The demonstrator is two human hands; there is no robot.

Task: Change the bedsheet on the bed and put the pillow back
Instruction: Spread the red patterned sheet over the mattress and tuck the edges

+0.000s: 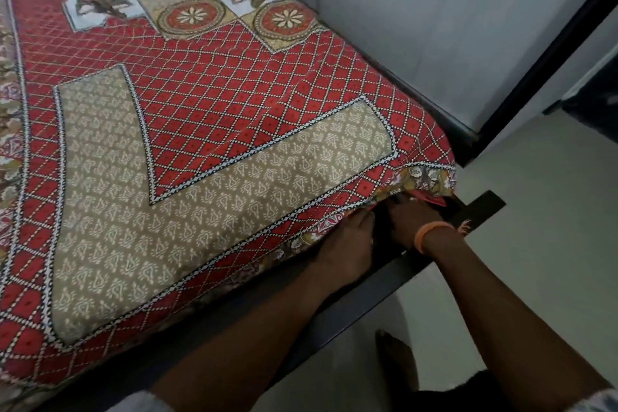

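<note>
Head view looks down on the bedsheet, a red diamond-patterned cloth with beige panels and flower circles, spread flat over the bed and covering the mattress up to the far edge by the wall. At the near right corner the sheet's flowered border hangs over the side, and both of your hands meet there.

Your left hand lies against the sheet's hanging edge just below the mattress top. Its fingers point up into the fold and their tips go under the cloth, so the grip there is hidden; you cannot tell how far the fingers are curled or whether they pinch the fabric.

Your right hand sits just beside it, closer to the corner, with a wristband in orange on the wrist. Its fingers reach under the bunched corner of the sheet, touching the cloth, and the tips are out of sight as well, so its grip cannot be judged either.

A dark gap shows between the two hands, with the black bed frame running beneath them and jutting out past the corner. Pale floor lies to the right of the frame. Your bare foot stands on it near the bottom edge, under your right forearm.
</note>
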